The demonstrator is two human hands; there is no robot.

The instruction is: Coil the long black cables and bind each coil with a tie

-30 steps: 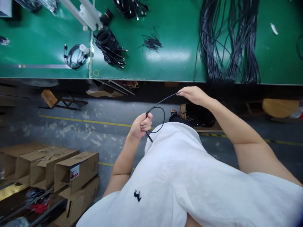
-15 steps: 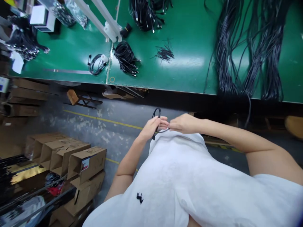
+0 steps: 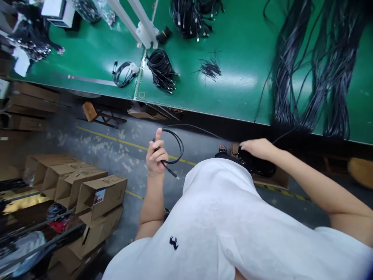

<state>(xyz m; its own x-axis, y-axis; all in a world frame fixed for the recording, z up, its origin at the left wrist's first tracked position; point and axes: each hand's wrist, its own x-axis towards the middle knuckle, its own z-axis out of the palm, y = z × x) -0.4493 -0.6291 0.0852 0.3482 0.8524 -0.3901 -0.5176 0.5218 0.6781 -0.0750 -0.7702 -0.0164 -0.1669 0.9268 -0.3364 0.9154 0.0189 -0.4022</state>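
My left hand (image 3: 157,154) is curled around a loosely looped black cable (image 3: 182,147), its index finger raised through the top of the loop. A connector end (image 3: 176,176) with a metal tip hangs out below that hand. From the loop, a single length of the cable stretches right toward my right hand (image 3: 258,149). The fingers of my right hand are pinched together on that length, though the exact grip is partly hidden. Both hands are in front of my waist, below the table's edge.
On the green table (image 3: 244,58) lie a coiled cable bundle (image 3: 161,66), black cable ties (image 3: 210,69), a small coiled cable (image 3: 122,74) and long hanks of cable (image 3: 287,77). Cardboard boxes (image 3: 100,194) stand lower left. A wooden stool (image 3: 89,112) is under the table's left side.
My hands, close together before, have moved apart: the left to the left with the loop, the right to the right. A length of cable now spans between them.
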